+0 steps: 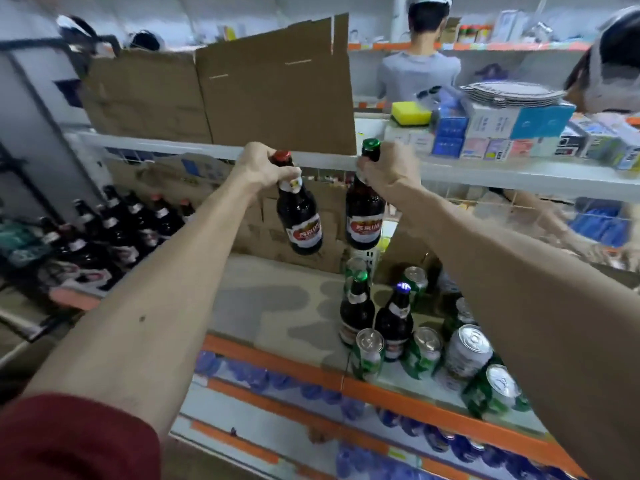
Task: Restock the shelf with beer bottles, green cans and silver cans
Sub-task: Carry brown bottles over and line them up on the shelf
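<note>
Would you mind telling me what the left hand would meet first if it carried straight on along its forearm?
Probably the white edge of the upper shelf, just beyond the left hand and its bottle; depth is unclear.

Your left bottle (299, 216) is dark brown with a red cap and red-and-white label, your right bottle (363, 216) matches but with a green cap, the cans (424, 355) at four o'clock are green with silver tops, the shelf edge (294, 367) orange.
</note>
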Available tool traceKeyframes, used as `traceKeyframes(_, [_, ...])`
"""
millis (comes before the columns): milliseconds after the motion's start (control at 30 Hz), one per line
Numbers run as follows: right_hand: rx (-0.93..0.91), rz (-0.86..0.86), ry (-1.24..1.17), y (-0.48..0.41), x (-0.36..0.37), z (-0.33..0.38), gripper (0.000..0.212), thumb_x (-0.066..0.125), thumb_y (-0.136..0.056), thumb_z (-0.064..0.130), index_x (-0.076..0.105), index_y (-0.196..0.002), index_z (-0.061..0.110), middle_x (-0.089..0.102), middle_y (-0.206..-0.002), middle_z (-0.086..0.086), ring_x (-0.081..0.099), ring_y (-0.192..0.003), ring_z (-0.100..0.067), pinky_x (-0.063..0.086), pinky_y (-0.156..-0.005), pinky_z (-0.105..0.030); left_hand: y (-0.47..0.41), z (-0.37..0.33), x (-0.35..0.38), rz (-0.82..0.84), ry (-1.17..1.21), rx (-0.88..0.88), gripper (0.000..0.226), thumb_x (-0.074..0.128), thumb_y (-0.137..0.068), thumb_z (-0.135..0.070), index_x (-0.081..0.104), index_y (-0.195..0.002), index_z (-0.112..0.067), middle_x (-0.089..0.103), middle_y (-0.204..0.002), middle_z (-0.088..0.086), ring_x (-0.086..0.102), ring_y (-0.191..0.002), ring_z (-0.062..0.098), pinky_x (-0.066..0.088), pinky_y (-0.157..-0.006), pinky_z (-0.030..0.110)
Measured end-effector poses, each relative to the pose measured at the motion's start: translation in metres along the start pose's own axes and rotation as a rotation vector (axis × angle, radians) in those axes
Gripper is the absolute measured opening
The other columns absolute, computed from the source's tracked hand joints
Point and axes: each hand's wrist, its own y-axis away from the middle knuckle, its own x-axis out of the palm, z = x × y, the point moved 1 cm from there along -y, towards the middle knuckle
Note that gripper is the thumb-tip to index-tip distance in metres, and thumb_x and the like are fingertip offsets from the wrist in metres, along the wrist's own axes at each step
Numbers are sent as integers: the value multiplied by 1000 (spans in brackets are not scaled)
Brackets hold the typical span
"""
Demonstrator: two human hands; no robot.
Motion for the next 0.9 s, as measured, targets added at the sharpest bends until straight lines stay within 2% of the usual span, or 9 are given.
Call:
traceKeyframes(100, [-70, 83, -50, 8, 39, 39, 28, 63, -88, 30, 66, -90, 3, 66, -88, -15, 63, -81, -30, 43, -63, -30, 14, 45, -42, -42, -33, -68, 35, 84, -75, -30, 76, -95, -3, 75, -96, 15, 70, -89, 24, 54, -85, 39])
traceKeyframes(200, [-125, 180, -85, 17, 89, 83, 29, 63, -90, 32, 64, -85, 3, 69, -91, -15, 65, -80, -32, 53, -67, -36, 25, 93, -84, -73, -51, -154, 37, 84, -75, -31, 76, -92, 0, 75, -92, 18, 62, -70, 21, 48, -67, 32])
traceKeyframes(300, [-129, 262, -108, 32, 144, 128, 34, 63, -91, 36, 65, -90, 2, 67, -93, -13, 64, -82, -32, 55, -71, -38, 34, 146, -123, -78, -80, -234, 36, 83, -78, -32, 74, -89, 1, 73, -82, 16, 56, -64, 23, 40, -50, 27])
traceKeyframes(433, [-136, 337, -112, 52, 217, 189, 34, 61, -94, 35, 63, -96, 1, 59, -91, -9, 59, -83, -30, 50, -72, -35, 35, 219, -177, -107, -104, -318, 43, 85, -75, -35, 69, -85, 3, 66, -76, 13, 58, -67, 24, 43, -59, 32])
traceKeyframes(533, [-148, 373, -109, 65, 270, 232, 37, 61, -94, 37, 63, -98, 0, 60, -92, -10, 59, -86, -29, 53, -78, -39, 33, 267, -215, -114, -155, -339, 42, 85, -74, -38, 62, -77, -3, 65, -75, 12, 64, -71, 27, 49, -65, 38])
traceKeyframes(600, [-146, 391, -100, 73, 297, 257, 36, 62, -94, 36, 61, -96, 0, 57, -90, -10, 57, -84, -28, 53, -80, -41, 31, 293, -235, -116, -169, -343, 43, 85, -74, -37, 56, -70, -6, 62, -70, 10, 58, -64, 25, 44, -62, 36])
traceKeyframes(667, [-128, 406, -96, 74, 318, 274, 33, 62, -94, 35, 56, -87, 3, 54, -81, -7, 54, -78, -26, 50, -72, -38, 26, 315, -252, -115, -187, -352, 45, 86, -73, -38, 58, -72, -1, 62, -72, 9, 58, -66, 24, 42, -61, 35])
traceKeyframes(767, [-135, 405, -87, 63, 345, 295, 43, 62, -95, 34, 46, -67, 6, 49, -63, -3, 51, -64, -25, 39, -53, -31, 12, 339, -271, -97, -187, -357, 44, 85, -73, -38, 64, -79, 0, 60, -69, 7, 56, -63, 22, 41, -59, 32])
traceKeyframes(900, [-124, 397, -71, 42, 375, 312, 44, 61, -96, 34, 44, -62, 12, 48, -62, -1, 48, -58, -20, 37, -58, -33, -15, 355, -280, -62, -196, -348, 39, 84, -75, -35, 56, -68, -9, 56, -61, 3, 52, -54, 17, 38, -54, 29])
